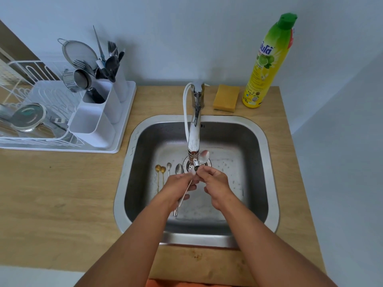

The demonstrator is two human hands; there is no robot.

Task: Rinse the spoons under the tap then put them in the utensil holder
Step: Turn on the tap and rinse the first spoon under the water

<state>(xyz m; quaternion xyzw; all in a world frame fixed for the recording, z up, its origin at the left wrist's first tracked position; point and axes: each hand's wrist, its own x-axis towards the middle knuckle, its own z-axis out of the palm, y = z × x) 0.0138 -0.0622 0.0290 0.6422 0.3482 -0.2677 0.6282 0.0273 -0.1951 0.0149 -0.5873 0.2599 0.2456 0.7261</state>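
We cannot tell whether water runs from the tap, and the held spoon shows only its bowl and a stretch of handle, the middle being covered by the fingers of the left hand and right hand. The handles of the spoons on the sink floor pass under the left hand. The dish rack is cut off by the left edge, and the fine print on the detergent bottle is too small to read.
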